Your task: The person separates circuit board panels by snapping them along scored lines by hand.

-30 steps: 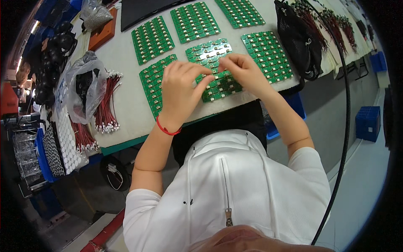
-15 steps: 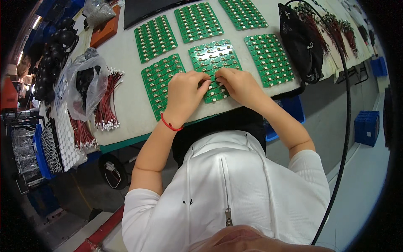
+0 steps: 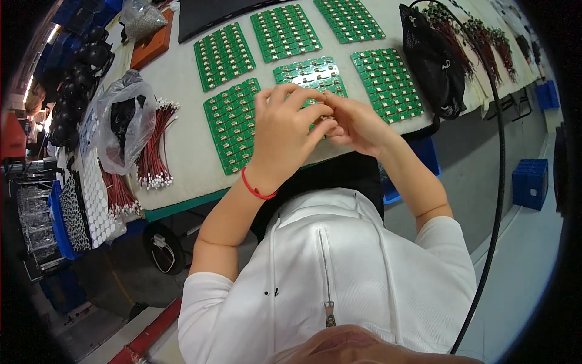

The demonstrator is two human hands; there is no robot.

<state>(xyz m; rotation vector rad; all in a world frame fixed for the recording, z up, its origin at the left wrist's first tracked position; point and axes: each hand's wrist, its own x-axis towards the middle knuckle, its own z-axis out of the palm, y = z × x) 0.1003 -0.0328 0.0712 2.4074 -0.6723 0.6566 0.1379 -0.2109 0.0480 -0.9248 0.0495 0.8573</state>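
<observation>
Six green boards (image 3: 230, 124) are lying on the table (image 3: 182, 133), in two rows of three. The left hand (image 3: 288, 124) and the right hand (image 3: 357, 124) are meeting above the near row, over the middle board (image 3: 312, 71). This board is showing its far part just beyond the fingers, while the hands are covering most of the rest.

The left fingers are curling, with the thumb pointing to the right hand; the right fingers are bending inward to meet them. The fingertips are coming very close together and are hiding one another, so I cannot tell how far each grip is opening, nor whether a small piece is sitting between them. Whether the hands are touching the board, I also cannot tell.

Just left of the grip, one board is lying partly behind the left hand; to the right, another is lying near the right hand. Beyond the grip, the far row is stretching across the table. Well to the left, red wires (image 3: 156, 145) are lying beside a clear bag (image 3: 124, 115). Farther right, a black mesh bag (image 3: 433, 67) is resting. Nearer to the body, a red bracelet (image 3: 257, 192) is circling the left wrist.
</observation>
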